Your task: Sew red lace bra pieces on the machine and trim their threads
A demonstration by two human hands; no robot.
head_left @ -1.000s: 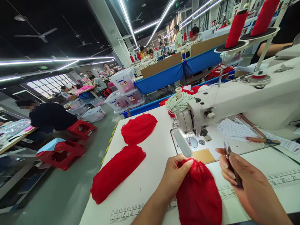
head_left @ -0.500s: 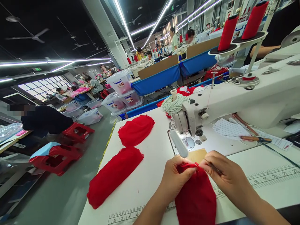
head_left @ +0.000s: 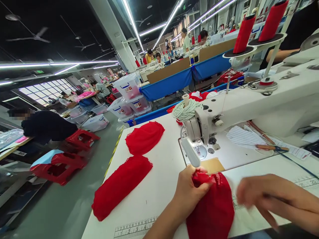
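Observation:
A piece of red fabric [head_left: 211, 209] hangs over the table's front edge, its gathered upper end pinched between the thumb and fingers of my left hand [head_left: 189, 189]. My right hand [head_left: 264, 196] is to the right of the fabric, apart from it and smeared by motion; its fingers look bent, and whether anything is in them does not show. Just beyond my left hand stands the sewing machine [head_left: 249, 103], with a lit needle area and a white lamp [head_left: 190, 152] beside the needle plate [head_left: 200, 151].
Two more red fabric pieces, a rounded one [head_left: 145, 137] and a long one [head_left: 122, 187], lie on the white table [head_left: 139, 212] to the left. Paper pieces [head_left: 243, 136] and a wooden-handled tool [head_left: 271, 147] lie under the machine arm. Red thread cones [head_left: 244, 35] stand behind.
My right hand has let go of the fabric's upper end and moved right, away from it. My left hand still pinches the fabric, which now spreads wider to the right.

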